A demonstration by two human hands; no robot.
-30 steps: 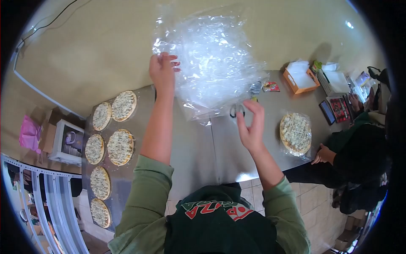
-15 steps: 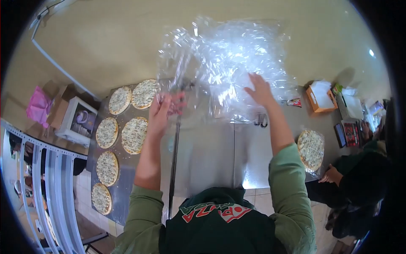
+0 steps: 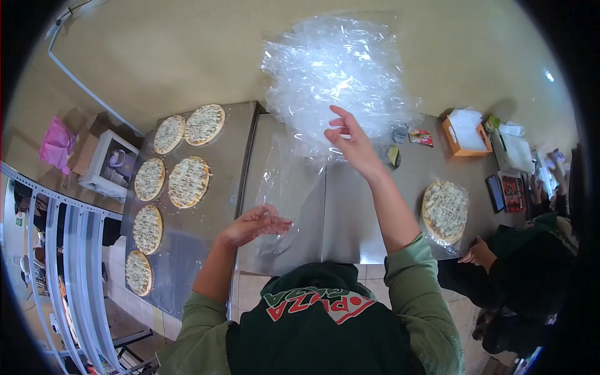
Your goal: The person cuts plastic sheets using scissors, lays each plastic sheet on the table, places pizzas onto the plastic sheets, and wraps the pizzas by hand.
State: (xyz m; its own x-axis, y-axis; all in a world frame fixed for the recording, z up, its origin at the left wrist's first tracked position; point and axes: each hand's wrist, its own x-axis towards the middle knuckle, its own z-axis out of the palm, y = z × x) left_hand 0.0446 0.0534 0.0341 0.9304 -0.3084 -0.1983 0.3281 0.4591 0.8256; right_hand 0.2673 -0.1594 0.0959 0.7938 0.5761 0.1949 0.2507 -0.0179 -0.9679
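My left hand (image 3: 257, 225) is closed on a clear plastic bag (image 3: 281, 187) low over the metal table, near its front edge. The bag spreads up from the fingers toward a big pile of clear plastic bags (image 3: 337, 69) at the back. Just in front of that pile is my right hand (image 3: 350, 139), fingers apart and slightly curled, with nothing in it. Left of my hands, several cheese-topped pizzas (image 3: 189, 182) lie on a metal surface (image 3: 200, 231). A wrapped pizza (image 3: 445, 211) rests on the right part of the table.
At the back right are a red packet (image 3: 421, 137), an orange box (image 3: 466, 133) and a white basket (image 3: 515, 150). A phone (image 3: 495, 192) lies near a co-worker's hand (image 3: 479, 254) and dark sleeve. Metal shelving (image 3: 78, 275) stands at the lower left.
My left hand has come down toward the front edge, drawing one bag away from the pile. My right hand moved up onto the pile, then slightly back left and down.
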